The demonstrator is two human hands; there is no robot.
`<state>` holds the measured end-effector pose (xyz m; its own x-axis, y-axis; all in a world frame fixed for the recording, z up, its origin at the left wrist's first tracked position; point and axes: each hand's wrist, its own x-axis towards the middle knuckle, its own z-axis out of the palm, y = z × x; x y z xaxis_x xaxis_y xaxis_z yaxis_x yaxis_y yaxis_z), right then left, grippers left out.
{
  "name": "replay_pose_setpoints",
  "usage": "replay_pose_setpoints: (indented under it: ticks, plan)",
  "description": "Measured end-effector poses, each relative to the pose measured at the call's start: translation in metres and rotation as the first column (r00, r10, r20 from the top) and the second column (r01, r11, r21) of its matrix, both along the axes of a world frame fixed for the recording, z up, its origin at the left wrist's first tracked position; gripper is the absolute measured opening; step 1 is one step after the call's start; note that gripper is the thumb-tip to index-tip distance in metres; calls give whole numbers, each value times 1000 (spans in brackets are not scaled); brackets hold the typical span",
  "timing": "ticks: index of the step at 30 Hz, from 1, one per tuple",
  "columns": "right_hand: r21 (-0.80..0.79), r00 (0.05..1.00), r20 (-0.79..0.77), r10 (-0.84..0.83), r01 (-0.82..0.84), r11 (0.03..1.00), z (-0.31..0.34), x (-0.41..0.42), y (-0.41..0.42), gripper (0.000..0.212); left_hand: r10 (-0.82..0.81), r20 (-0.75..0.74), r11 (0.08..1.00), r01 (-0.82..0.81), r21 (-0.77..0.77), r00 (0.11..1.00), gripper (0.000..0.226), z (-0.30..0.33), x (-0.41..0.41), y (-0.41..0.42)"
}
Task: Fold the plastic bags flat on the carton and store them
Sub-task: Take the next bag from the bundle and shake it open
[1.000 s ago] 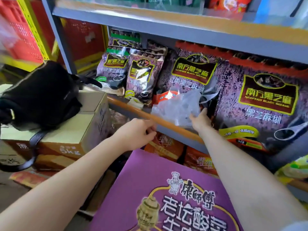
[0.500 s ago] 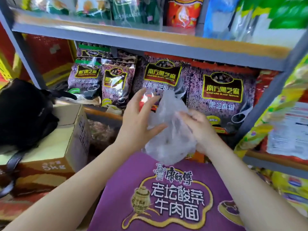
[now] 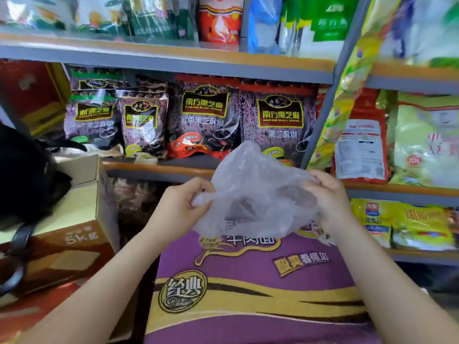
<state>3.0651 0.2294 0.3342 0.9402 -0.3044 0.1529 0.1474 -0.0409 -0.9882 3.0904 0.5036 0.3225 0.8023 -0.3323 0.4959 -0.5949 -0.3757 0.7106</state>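
Clear plastic bag (image 3: 258, 192) is off the shelf now, stretched between my left hand (image 3: 181, 204) and right hand (image 3: 327, 197), both pinching it above the purple noodle carton (image 3: 248, 294). Flattening comes next.

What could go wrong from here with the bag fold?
1. The plastic bag is crumpled and held in the air between left hand and right hand, above the purple carton; it may crease unevenly when laid down.
2. The thin film might slip from either pinch.
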Motion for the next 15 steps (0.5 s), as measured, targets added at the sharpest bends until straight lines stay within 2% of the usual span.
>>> replay_pose_setpoints:
  ticks: [2, 4, 6, 8, 11, 15]
  plan:
    - [-338, 999, -51, -20, 1, 941, -9, -17, -8, 14, 48, 32, 997, -50, 60, 998, 17, -4, -7, 6]
    - [-515, 979, -194, 59, -153, 844, -14, -31, -11, 25, 22, 86, 991, -33, 130, 996, 10, -7, -14, 10]
    - [-505, 911, -376, 172, -357, 786, -5, -49, -6, 39, -116, 162, 960, 69, 273, 980, 22, -8, -22, 9]
    - [-442, 871, -429, 241, -435, 785, 3, -61, 2, 52, -300, 171, 889, 210, 407, 938, 27, -11, -30, 4]
    - [-351, 889, -351, 294, -416, 839, 19, -70, 27, 63, -426, 190, 814, 283, 507, 885, 30, -13, -41, -7]
    - [-201, 908, -55, 416, -418, 886, 30, -86, 37, 78, -452, 259, 783, 241, 573, 854, 40, -11, -52, -17]
